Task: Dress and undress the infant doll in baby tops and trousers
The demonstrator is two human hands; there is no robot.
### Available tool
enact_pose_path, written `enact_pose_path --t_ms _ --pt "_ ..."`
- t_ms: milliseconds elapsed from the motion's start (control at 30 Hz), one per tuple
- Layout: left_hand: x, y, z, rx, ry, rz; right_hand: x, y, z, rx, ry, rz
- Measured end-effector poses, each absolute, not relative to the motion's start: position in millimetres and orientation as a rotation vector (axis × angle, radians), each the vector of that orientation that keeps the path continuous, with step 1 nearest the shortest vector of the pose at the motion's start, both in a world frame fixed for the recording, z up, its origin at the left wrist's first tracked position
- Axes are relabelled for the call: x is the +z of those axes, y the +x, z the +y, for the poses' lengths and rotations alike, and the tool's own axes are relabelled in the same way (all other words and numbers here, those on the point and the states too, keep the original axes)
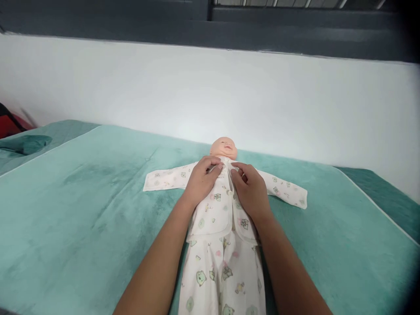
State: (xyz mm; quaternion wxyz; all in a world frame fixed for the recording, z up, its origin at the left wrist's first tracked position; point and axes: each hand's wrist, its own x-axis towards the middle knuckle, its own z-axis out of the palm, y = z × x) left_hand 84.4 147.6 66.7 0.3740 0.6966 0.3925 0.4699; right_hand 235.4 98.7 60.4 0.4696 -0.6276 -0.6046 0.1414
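A baby doll [225, 148] lies on its back, its head toward the wall. It wears a white baby jacket [210, 214] printed with small animals, sleeves spread out to both sides, and matching trousers [223, 280]. My left hand [204, 178] pinches the jacket's front edge just below the doll's chin. Opposite it, my right hand [250, 186] has its fingers closed on the other front edge at the collar. Between my hands the jacket front gapes slightly, and a button shows lower on the chest. The doll's own hands are hidden in the sleeves.
A green plush cover [98, 210] with pale seams spreads under the doll. Behind it rises a white wall [164, 92] below a dark window frame [131, 22]. At the far left are a folded green bulge [28, 143] and a red object [9, 126].
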Motion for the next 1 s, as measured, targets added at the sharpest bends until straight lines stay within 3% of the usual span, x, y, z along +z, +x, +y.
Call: enact_pose_path --t_ms 467,1000 --pt "70 84 146 1.105 1.855 1.001 62 237 91 0.395 -1.523 -1.509" --pt "73 87 142 1.047 1.971 1.003 63 244 93 0.85 -1.295 -1.287"
